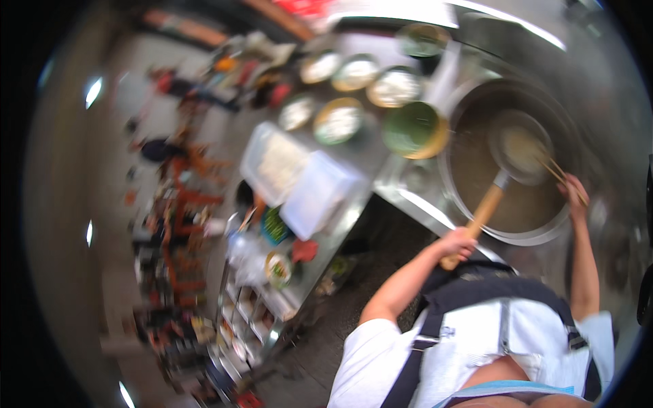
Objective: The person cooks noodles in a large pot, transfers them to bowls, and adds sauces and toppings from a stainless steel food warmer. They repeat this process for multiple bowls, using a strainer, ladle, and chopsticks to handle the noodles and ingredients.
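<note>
My left hand point(457, 244) grips the wooden handle point(483, 209) of a round strainer ladle point(494, 148). The ladle's bowl sits over a large metal pot point(515, 235) of cloudy brownish liquid point(469, 168). Pale food point(521, 145), perhaps noodles, lies in the ladle; blur hides its exact kind. A pair of chopsticks point(557, 172) is in my right hand point(575, 196), above the pot's right side, with their tips reaching into the ladle. Left of the pot stands a green bowl with a yellowish rim point(414, 130), its inside showing green.
Several bowls with white contents point(338, 121) stand on the metal counter point(352, 211). Nearer are a plastic tub of pale food point(278, 162), a translucent lid or tub point(321, 196), a container of chopped greens point(274, 225) and a garnished bowl point(278, 269). People and wooden tables point(191, 199) appear blurred beyond.
</note>
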### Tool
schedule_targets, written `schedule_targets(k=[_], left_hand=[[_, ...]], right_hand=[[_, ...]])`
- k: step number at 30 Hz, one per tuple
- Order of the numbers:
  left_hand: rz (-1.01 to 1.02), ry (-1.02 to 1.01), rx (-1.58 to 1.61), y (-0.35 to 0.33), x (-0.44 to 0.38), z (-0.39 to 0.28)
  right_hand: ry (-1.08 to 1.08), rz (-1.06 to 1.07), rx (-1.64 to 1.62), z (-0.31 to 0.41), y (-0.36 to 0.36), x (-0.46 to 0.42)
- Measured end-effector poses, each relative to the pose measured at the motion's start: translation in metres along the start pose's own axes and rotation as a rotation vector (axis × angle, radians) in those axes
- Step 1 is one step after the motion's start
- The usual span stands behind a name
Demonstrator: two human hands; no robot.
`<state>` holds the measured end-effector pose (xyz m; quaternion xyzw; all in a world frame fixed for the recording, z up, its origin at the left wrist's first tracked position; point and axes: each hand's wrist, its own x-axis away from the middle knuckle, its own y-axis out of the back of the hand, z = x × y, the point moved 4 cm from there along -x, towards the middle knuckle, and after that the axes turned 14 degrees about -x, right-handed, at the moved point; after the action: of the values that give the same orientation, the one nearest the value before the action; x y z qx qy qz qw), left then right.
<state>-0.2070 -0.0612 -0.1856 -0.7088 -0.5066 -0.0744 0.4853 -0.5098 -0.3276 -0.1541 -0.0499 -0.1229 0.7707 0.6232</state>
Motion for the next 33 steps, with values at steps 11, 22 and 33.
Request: schedule_targets(k=[11, 22, 33], left_hand=[[-0.148, 0.048, -0.226, -0.016, -0.011, -0.028], [-0.131, 0.066, -0.208, -0.021, 0.003, -0.034], [-0.188, 0.088, -0.371, -0.012, 0.028, -0.036]], right_hand=[[-0.028, -0.056, 0.230, -0.004, -0.001, 0.012], [-0.026, 0.105, 0.277, 0.002, -0.037, 0.021], [0.042, 0.006, 0.265, 0.017, -0.030, 0.020]])
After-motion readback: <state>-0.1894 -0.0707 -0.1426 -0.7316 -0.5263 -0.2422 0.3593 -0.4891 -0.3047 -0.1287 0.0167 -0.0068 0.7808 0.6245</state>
